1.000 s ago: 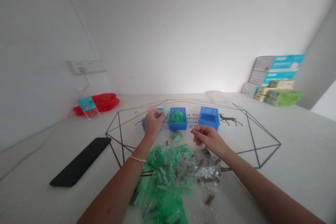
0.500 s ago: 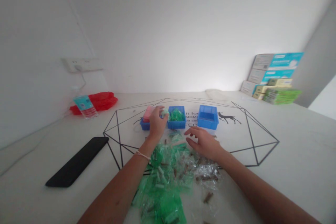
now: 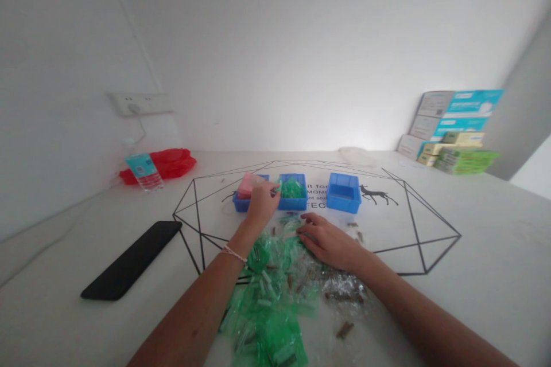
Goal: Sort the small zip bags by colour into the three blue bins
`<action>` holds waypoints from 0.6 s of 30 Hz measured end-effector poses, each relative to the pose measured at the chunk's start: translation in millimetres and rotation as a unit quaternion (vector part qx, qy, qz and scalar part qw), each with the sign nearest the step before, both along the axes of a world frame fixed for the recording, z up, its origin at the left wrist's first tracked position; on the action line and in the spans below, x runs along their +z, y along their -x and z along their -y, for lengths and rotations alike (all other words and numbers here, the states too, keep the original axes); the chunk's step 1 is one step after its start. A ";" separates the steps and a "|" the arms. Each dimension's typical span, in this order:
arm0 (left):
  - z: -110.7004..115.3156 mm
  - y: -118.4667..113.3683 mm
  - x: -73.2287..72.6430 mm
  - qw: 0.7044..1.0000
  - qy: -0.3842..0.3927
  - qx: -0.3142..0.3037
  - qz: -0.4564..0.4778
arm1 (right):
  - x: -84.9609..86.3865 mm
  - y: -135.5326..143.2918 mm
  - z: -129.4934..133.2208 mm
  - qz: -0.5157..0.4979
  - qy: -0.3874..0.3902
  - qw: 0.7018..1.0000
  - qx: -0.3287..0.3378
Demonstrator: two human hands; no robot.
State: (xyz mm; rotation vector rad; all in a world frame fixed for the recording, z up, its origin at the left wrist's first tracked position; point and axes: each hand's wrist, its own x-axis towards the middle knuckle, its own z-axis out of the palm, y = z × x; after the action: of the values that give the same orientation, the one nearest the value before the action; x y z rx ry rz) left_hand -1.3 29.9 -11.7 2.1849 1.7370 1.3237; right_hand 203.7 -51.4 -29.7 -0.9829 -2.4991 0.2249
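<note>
My left hand [image 3: 263,204] is closed in a pinch between the left and middle blue bins, on a small greenish piece too blurred to name. The left bin [image 3: 241,205] holds a pink block [image 3: 247,184]. Green packets fill the middle bin [image 3: 293,204]. My right hand [image 3: 329,241] rests over the upper right of a pile of green and clear plastic packets [image 3: 275,304], its fingers bent and slightly apart, touching the pile's edge. The right blue bin [image 3: 343,203] shows a bare inside.
A black flat slab [image 3: 131,262] lies at the left. Behind it are a red plastic bag [image 3: 174,163] and a bottle with a blue label [image 3: 145,173]. Stacked boxes [image 3: 456,120] stand at the back right. Small brown pieces [image 3: 344,330] lie beside the pile.
My left hand has shifted slightly right and down, and its fingers have closed more. My right hand has moved a little left and down onto the packets. The view has shifted slightly.
</note>
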 end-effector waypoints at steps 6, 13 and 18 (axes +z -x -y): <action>-1.1 -0.8 -8.5 0.998 -0.023 -0.028 -0.060 | -2.6 -0.2 1.0 0.020 -0.032 0.999 -0.006; 1.8 2.5 -9.1 0.990 -0.088 -0.041 -0.099 | -4.3 -0.1 1.1 0.063 -0.028 0.997 -0.028; 4.0 3.3 -7.8 0.989 -0.068 -0.043 -0.124 | -1.9 -0.2 1.1 0.050 -0.027 0.998 -0.034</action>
State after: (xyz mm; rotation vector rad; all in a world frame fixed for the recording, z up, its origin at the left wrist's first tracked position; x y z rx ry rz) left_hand -4.5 25.9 -19.5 2.5662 1.6488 1.2301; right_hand 204.0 -52.5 -31.7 -1.0800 -2.5415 0.0870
